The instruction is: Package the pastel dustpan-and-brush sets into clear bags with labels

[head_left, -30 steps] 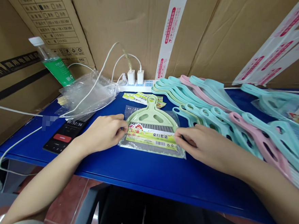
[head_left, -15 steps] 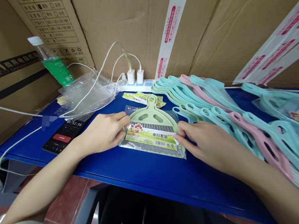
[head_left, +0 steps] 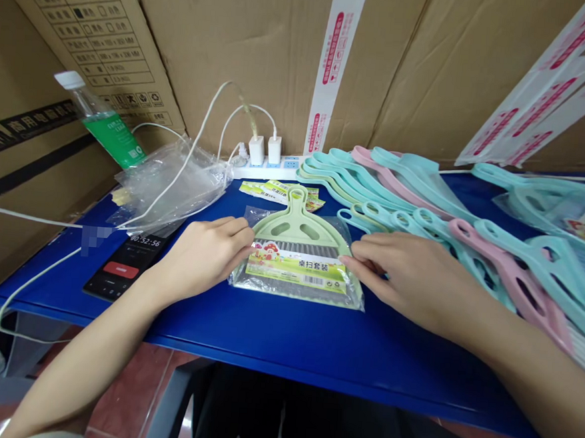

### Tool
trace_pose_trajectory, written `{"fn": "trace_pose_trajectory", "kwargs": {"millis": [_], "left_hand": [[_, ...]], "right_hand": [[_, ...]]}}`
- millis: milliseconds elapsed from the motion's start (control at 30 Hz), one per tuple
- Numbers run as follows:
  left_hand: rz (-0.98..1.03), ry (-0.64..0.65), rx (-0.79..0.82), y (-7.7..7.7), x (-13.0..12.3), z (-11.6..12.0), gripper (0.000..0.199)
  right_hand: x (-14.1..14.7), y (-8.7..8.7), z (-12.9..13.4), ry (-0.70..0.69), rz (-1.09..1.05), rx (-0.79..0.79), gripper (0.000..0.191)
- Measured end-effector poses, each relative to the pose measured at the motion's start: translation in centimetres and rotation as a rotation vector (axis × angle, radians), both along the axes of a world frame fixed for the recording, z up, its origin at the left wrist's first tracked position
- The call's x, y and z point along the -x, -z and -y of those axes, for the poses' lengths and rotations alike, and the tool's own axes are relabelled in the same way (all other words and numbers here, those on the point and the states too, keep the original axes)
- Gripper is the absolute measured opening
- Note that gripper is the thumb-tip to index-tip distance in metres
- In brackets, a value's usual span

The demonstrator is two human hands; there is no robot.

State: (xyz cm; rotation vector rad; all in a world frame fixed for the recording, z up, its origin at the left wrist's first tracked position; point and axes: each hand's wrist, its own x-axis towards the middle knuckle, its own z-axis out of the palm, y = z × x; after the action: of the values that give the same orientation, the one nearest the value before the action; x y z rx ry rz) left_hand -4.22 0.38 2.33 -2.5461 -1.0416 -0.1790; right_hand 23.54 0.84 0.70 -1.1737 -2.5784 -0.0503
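A pale green dustpan (head_left: 297, 221) with a grey-bristled brush (head_left: 315, 250) lies flat on the blue table in front of me. A clear plastic bag (head_left: 354, 297) covers its lower part, with the handle sticking out of the top. Across the front runs a label card (head_left: 296, 267) with a red mushroom picture. My left hand (head_left: 212, 253) is closed at the bag's left edge, fingers curled and pinching the film. At the right edge my right hand (head_left: 408, 277) pinches the bag between thumb and fingers.
Turquoise and pink dustpans and brushes (head_left: 510, 261) are piled at the right. Behind the set lie more label cards (head_left: 274, 191) and a power strip (head_left: 270, 172) with chargers. On the left are loose plastic bags (head_left: 170, 177), a phone (head_left: 123, 267), a bottle (head_left: 111, 133) and trailing white cables.
The left fingers have shifted slightly along the bag's left edge, and that lower left corner sits a little further out. My right fingers have moved marginally; the dustpan stays in place.
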Motion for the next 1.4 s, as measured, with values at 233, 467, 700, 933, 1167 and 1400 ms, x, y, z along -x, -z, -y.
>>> {"fn": "trace_pose_trajectory", "kwargs": {"millis": [233,467,700,933,1167,1400], "left_hand": [[-0.032,-0.053,0.016,0.0,0.1,0.0,0.028],[-0.002,-0.04,0.007,0.1,0.2,-0.1,0.025],[-0.036,-0.079,-0.012,0.3,0.4,-0.3,0.026],[-0.07,-0.351,0.073,0.2,0.0,-0.4,0.027],[-0.127,-0.496,0.219,0.0,-0.7,-0.5,0.035],[0.0,-0.588,0.415,0.1,-1.1,-1.0,0.033]], "right_hand": [[-0.1,0.0,-0.1,0.027,0.005,-0.038,0.037],[-0.2,0.0,-0.1,0.077,0.04,0.024,0.039],[-0.1,-0.3,-0.1,0.129,0.07,0.082,0.036],[-0.1,-0.2,-0.1,0.128,0.078,0.084,0.037],[-0.5,0.1,-0.4,0.196,0.035,0.141,0.027],[0.1,0.9,-0.1,0.175,-0.203,0.377,0.033]]}}
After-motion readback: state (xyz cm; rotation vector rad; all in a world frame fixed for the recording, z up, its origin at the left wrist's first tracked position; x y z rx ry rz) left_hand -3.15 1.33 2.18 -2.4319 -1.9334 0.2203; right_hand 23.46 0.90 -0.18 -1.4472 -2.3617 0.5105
